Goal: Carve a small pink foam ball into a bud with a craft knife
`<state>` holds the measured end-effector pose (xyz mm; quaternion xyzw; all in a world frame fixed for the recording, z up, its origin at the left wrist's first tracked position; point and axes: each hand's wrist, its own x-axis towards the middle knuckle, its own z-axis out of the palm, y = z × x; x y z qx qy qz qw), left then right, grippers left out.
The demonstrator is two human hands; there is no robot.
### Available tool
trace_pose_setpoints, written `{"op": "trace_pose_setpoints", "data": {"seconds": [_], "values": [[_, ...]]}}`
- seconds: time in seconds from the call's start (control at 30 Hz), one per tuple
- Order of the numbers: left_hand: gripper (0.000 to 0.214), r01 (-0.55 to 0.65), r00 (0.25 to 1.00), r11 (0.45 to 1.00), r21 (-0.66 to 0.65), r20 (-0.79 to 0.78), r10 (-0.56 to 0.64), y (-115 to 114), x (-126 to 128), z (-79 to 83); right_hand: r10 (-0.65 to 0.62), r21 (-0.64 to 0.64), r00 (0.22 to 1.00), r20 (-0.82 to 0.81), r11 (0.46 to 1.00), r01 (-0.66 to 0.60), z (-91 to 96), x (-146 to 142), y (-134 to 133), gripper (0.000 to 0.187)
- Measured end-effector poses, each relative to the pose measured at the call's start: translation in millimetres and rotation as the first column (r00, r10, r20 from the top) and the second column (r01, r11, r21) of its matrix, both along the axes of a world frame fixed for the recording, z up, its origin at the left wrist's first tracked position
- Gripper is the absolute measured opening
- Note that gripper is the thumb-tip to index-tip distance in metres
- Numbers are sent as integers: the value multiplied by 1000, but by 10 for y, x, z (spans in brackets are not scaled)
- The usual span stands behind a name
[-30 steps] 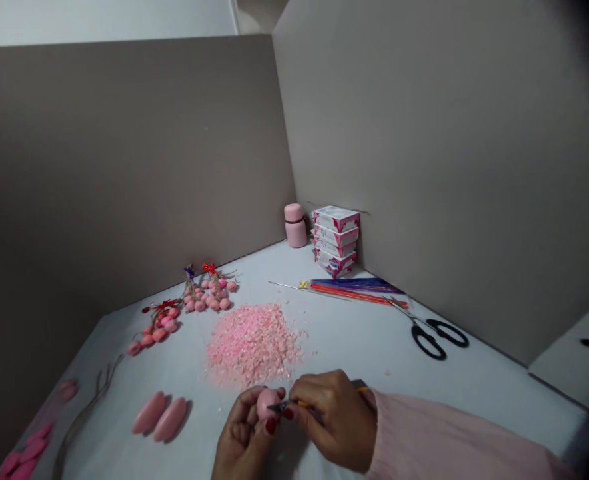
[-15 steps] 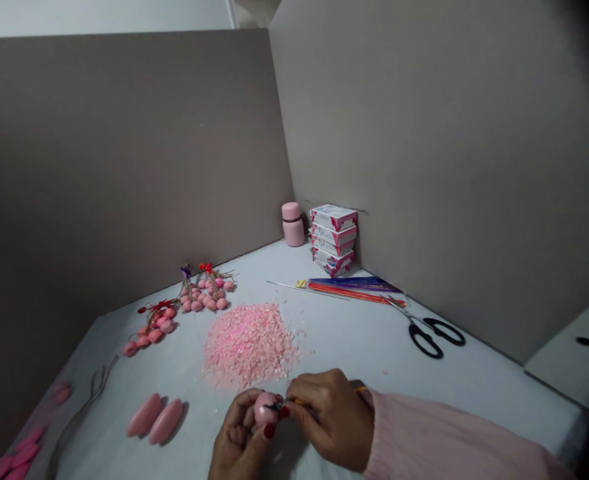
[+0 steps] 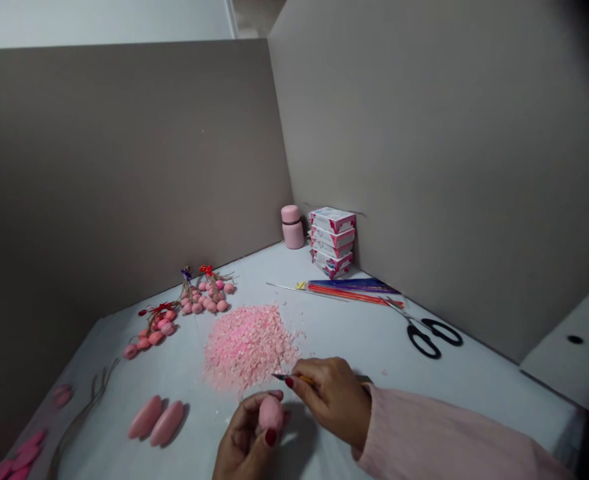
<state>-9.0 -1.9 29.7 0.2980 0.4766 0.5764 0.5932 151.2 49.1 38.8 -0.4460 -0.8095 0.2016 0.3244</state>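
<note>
In the head view, the left hand [image 3: 243, 441] grips a pink ball [image 3: 270, 413] near heaped shavings [image 3: 249, 347]; the right hand [image 3: 332, 400] holds a knife [image 3: 279, 378], blade apart from the ball. Behind stand a capped flask [image 3: 292, 230] and stacked boxes [image 3: 331, 241], contents hidden.

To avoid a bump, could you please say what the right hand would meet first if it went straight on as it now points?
Most likely the flakes, knife first; how high the right hand is held is unclear, so it might pass over them.
</note>
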Motion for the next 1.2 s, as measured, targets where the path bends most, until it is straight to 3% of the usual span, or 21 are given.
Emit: {"op": "trace_pose_setpoints", "data": {"seconds": [0.2, 0.37, 0.5, 0.63, 0.8, 1.0, 1.2], "values": [[31, 25, 970, 977, -212, 243, 28, 28, -17, 47, 4, -17, 1000, 12, 1000, -4, -29, -10, -29, 31], [18, 95, 941, 962, -256, 339, -2, 41, -88, -3, 22, -11, 1000, 20, 1000, -21, -54, -5, -48, 29], [20, 156, 892, 956, -247, 451, -29, 53, -91, -57, 54, -19, 998, 29, 998, -54, -52, -12, -61, 28], [26, 206, 886, 923, -323, 462, -36, 54, -56, -73, 91, -19, 995, 27, 996, -91, -31, -25, -76, 29], [43, 244, 909, 943, -225, 392, -141, 59, -33, -129, 153, -12, 988, 15, 988, -153, -9, -45, -109, 26], [35, 257, 816, 963, -79, 553, -172, 15, -6, -147, 239, 33, 969, 62, 970, -241, -8, -82, -181, 25], [25, 202, 863, 974, -102, 488, -128, -40, 7, -127, 186, 19, 980, 67, 982, -188, -34, -98, -175, 27]]}}
